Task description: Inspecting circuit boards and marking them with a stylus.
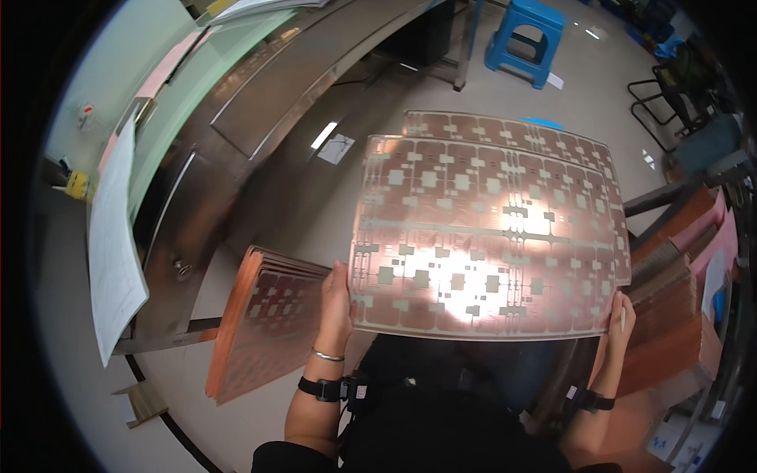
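Note:
A large copper-coloured circuit board panel (441, 236), patterned with pale pads and traces, is held up between my two hands. Light glares off its lower middle. My left hand (336, 303) grips its lower left edge, with most of the fingers hidden behind it. At the lower right corner my right hand (620, 319) closes on the panel's edge. A second panel (505, 128) shows behind the first, its far and right edges sticking out; what supports it is hidden. Left of my left hand, a stack of similar panels (272, 323) stands on edge, leaning.
A metal desk (260, 102) with a green top runs along the left, paper sheets (114, 252) hanging over its edge. More stacked copper panels (670, 355) stand at the right. A blue stool (527, 39) and a dark chair (670, 94) are farther off.

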Demonstrator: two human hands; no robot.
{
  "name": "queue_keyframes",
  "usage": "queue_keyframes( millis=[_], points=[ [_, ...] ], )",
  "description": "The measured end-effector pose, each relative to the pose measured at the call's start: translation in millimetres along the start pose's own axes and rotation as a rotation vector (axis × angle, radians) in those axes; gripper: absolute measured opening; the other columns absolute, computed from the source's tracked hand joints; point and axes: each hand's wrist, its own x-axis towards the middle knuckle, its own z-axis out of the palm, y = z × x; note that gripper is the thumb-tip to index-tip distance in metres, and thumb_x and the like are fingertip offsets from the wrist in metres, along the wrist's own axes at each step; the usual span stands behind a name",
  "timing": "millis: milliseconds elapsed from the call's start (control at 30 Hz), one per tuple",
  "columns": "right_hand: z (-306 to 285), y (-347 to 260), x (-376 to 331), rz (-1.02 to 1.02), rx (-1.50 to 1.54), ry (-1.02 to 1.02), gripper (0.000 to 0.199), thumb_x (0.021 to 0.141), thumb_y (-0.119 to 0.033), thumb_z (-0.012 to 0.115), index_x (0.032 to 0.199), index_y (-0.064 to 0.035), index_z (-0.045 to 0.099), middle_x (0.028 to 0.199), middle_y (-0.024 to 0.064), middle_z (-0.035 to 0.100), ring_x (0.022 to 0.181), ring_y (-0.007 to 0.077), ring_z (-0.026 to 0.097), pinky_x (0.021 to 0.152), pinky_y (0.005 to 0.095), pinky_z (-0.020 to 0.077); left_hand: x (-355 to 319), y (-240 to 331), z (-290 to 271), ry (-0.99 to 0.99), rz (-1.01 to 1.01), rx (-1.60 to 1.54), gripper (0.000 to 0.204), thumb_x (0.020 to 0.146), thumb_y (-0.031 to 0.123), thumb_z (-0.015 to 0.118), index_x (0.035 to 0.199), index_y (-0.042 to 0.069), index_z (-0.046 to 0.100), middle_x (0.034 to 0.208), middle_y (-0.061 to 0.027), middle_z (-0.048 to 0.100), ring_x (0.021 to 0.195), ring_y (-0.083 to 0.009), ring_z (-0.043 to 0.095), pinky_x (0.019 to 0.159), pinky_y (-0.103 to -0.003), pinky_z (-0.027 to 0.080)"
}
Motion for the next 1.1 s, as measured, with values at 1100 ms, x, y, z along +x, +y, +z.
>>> queue_keyframes(
  millis=[1100],
  points=[
    [-28.4,-87.8,-27.5,0.124,0.544,-0.014,0.036,0.096,-0.028,0.046,0.109,0.0040,0.058,0.096,0.0085,0.063,0.086,0.0112,0.058,0.077,0.0233,0.0459,13.4,-14.8,8.8,-0.135,0.108,-0.023,0.044,0.096,0.039,0.044,0.104,-0.002,0.059,0.098,-0.0058,0.063,0.083,-0.0111,0.059,0.074,-0.026,0.048]
  ],
)
